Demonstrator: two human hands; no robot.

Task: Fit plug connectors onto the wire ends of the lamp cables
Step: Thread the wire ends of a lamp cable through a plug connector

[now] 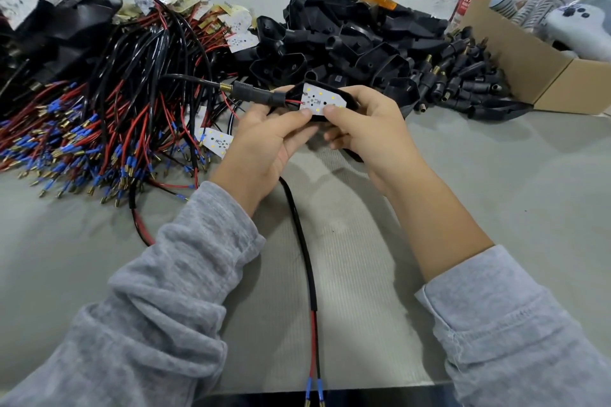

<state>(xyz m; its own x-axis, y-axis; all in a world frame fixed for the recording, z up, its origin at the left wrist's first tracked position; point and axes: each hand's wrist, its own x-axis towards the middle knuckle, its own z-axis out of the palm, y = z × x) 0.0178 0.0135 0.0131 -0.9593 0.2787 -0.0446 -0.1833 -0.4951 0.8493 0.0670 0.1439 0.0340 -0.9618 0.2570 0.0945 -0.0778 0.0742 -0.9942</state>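
Note:
My left hand [264, 142] and my right hand [363, 129] together hold a black lamp housing with a white LED board [322, 99] in it, thumbs on the board's near edge. A black plug connector [254, 91] with a brass spring sits at the housing's left, red wires running from it to the board. A black cable [305, 251] trails from under my hands toward me and splits into red and black wires with blue-sleeved ends [314, 388] at the table edge.
A heap of red and black cables with blue-sleeved brass ends [89, 129] lies at the left. Black lamp housings [357, 43] are piled behind my hands, loose black connectors [463, 76] to their right. A cardboard box [529, 66] stands at the far right, bottles behind it.

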